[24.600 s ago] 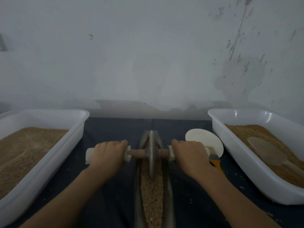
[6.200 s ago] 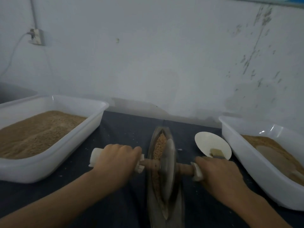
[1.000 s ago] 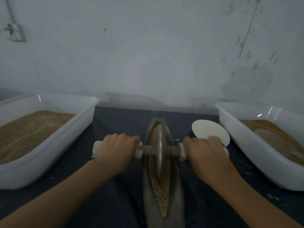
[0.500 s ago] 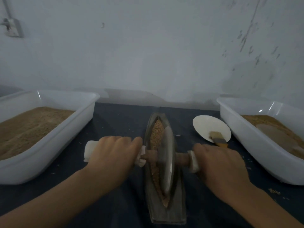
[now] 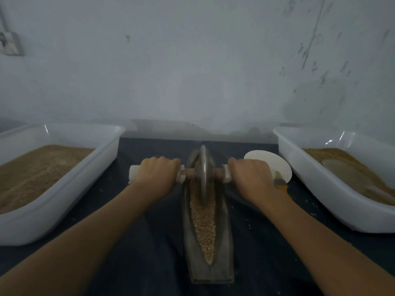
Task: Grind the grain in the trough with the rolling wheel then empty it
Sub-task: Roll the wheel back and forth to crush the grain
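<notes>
A long grey boat-shaped trough [image 5: 222,248] lies lengthwise on the dark table, filled with brown grain [image 5: 204,221]. The metal rolling wheel [image 5: 203,169] stands upright in the trough's far end, on a wooden axle with white handle ends. My left hand [image 5: 157,175] grips the left handle. My right hand [image 5: 250,176] grips the right handle. Both arms are stretched forward. The grain under the wheel is hidden.
A white tub [image 5: 70,189] of fine brown meal stands at the left. A second white tub [image 5: 320,189] at the right holds brown grain and a flat scoop [image 5: 339,169]. A white disc [image 5: 271,163] and an orange-handled brush [image 5: 282,184] lie beside my right hand.
The wheel has rolled from the trough's middle to its far end, and both hands have moved forward with it. More grain shows at the near end.
</notes>
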### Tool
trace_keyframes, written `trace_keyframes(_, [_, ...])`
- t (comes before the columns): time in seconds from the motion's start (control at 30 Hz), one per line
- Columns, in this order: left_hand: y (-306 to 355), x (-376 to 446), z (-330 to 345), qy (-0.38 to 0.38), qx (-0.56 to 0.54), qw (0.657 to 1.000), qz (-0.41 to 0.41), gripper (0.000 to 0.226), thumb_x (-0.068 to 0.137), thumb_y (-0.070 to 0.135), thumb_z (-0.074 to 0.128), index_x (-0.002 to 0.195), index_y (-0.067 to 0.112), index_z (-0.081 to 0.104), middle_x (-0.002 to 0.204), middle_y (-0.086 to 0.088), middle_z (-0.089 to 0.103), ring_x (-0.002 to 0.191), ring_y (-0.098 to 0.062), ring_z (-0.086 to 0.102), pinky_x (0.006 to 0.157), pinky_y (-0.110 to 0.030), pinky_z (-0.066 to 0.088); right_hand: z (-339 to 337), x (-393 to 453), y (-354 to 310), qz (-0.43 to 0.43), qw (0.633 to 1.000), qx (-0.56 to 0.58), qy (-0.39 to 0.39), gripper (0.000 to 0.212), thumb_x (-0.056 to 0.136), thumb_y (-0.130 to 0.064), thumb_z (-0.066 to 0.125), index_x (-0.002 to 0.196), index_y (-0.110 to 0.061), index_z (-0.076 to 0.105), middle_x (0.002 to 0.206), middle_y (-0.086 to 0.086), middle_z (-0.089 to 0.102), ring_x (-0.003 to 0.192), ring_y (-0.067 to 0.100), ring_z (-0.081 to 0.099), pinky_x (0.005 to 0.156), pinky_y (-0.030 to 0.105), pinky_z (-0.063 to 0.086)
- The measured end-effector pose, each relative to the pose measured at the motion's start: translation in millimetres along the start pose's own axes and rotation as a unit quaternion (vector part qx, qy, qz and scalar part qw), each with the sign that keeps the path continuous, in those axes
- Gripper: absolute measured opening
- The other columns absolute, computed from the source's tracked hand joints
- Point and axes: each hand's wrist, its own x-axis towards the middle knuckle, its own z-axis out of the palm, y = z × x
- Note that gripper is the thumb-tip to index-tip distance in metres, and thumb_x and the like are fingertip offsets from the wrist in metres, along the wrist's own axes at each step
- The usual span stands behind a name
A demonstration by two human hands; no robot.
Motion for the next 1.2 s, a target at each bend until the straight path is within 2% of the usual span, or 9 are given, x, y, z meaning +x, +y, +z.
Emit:
trace_keyframes(0.13, [3.6, -50.3, -16.2, -0.017, -0.002, 1.0, 0.016, 0.034, 0.08, 0.039, 0.062, 0.079, 0.034, 0.028, 0.069, 0.01, 0.045, 0.061, -0.014, 0.046, 0.057, -0.031, 0.03, -23.7, -61.0, -3.4, -0.059, 0.996, 0.035, 0.051, 0.038, 0.056, -0.021, 0.084, 0.079, -0.02, 0.053, 0.066, -0.003, 0.059, 0.05, 0.016, 0.051, 0.047, 0.027, 0.036])
trace_keyframes(0.27, [4.6, -84.6, -35.1, 0.059, 0.03, 0.995, 0.077, 0.061, 0.052, 0.036, 0.08, 0.071, 0.034, 0.021, 0.055, 0.011, 0.022, 0.044, -0.01, 0.023, 0.046, -0.024, 0.012, -36.2, -93.9, -1.9, -0.068, 0.991, 0.067, 0.094, 0.051, 0.031, -0.012, 0.089, 0.06, -0.02, 0.047, 0.048, -0.004, 0.047, 0.035, 0.014, 0.041, 0.036, 0.024, 0.025])
trace_keyframes(0.43, [4.5, -52.0, -8.2, 0.01, 0.015, 1.0, -0.006, 0.032, 0.081, 0.037, 0.059, 0.078, 0.033, 0.028, 0.069, 0.009, 0.045, 0.061, -0.014, 0.043, 0.055, -0.031, 0.028, -22.2, -59.3, -5.5, -0.059, 0.996, 0.001, 0.072, 0.045, 0.039, -0.013, 0.086, 0.064, -0.018, 0.049, 0.051, 0.0, 0.053, 0.038, 0.019, 0.048, 0.042, 0.025, 0.022])
trace_keyframes(0.57, [-4.2, -10.2, 16.7, 0.006, -0.011, 0.999, -0.034, 0.02, 0.085, 0.034, 0.058, 0.083, 0.029, 0.039, 0.081, 0.004, 0.06, 0.071, -0.022, 0.058, 0.058, -0.032, 0.034, -6.2, 2.2, -6.7, -0.018, 0.998, -0.051, 0.034, 0.019, 0.081, -0.022, 0.063, 0.091, -0.019, 0.048, 0.09, 0.002, 0.065, 0.078, 0.025, 0.063, 0.058, 0.031, 0.031])
trace_keyframes(0.77, [-4.7, -10.8, 6.3, -0.026, -0.017, 0.999, -0.013, 0.022, 0.083, 0.036, 0.061, 0.087, 0.029, 0.041, 0.089, 0.003, 0.063, 0.079, -0.022, 0.061, 0.062, -0.033, 0.039, -16.5, -6.5, -6.3, -0.01, 1.0, -0.013, -0.023, 0.02, 0.087, -0.023, 0.058, 0.102, -0.02, 0.047, 0.1, 0.001, 0.062, 0.088, 0.022, 0.061, 0.066, 0.032, 0.041])
trace_keyframes(0.9, [-2.2, -66.1, -16.1, -0.06, -0.035, 0.997, 0.021, 0.038, 0.078, 0.043, 0.062, 0.08, 0.039, 0.025, 0.07, 0.012, 0.043, 0.063, -0.011, 0.045, 0.057, -0.031, 0.031, -38.6, -67.6, -5.9, -0.09, 0.995, 0.024, 0.033, 0.045, 0.048, -0.027, 0.085, 0.08, -0.022, 0.054, 0.067, -0.004, 0.059, 0.054, 0.016, 0.056, 0.049, 0.028, 0.034])
trace_keyframes(1.0, [-1.9, -83.0, -31.2, -0.061, -0.02, 0.997, 0.031, 0.038, 0.076, 0.047, 0.06, 0.08, 0.041, 0.023, 0.067, 0.013, 0.037, 0.062, -0.01, 0.044, 0.053, -0.031, 0.027, -45.0, -86.5, -1.6, -0.086, 0.992, 0.048, 0.081, 0.054, 0.023, -0.018, 0.087, 0.061, -0.021, 0.049, 0.047, -0.004, 0.047, 0.035, 0.017, 0.043, 0.04, 0.021, 0.016])
trace_keyframes(1.07, [3.8, -77.1, -35.2, -0.056, -0.003, 0.998, 0.024, 0.034, 0.077, 0.046, 0.06, 0.085, 0.038, 0.028, 0.074, 0.011, 0.044, 0.072, -0.014, 0.054, 0.057, -0.032, 0.029, -36.4, -81.7, -1.1, -0.074, 0.995, 0.063, 0.033, 0.049, 0.035, -0.021, 0.087, 0.065, -0.022, 0.047, 0.05, -0.004, 0.05, 0.039, 0.018, 0.047, 0.037, 0.023, 0.027])
trace_keyframes(1.2, [10.5, -35.3, -18.6, -0.029, 0.039, 0.999, -0.005, 0.029, 0.082, 0.035, 0.061, 0.084, 0.03, 0.033, 0.091, 0.005, 0.062, 0.082, -0.02, 0.062, 0.06, -0.032, 0.031, 0.9, -37.6, 0.9, -0.006, 0.999, 0.03, -0.018, 0.02, 0.083, -0.032, 0.061, 0.085, -0.026, 0.042, 0.081, -0.005, 0.061, 0.072, 0.018, 0.061, 0.061, 0.031, 0.045])
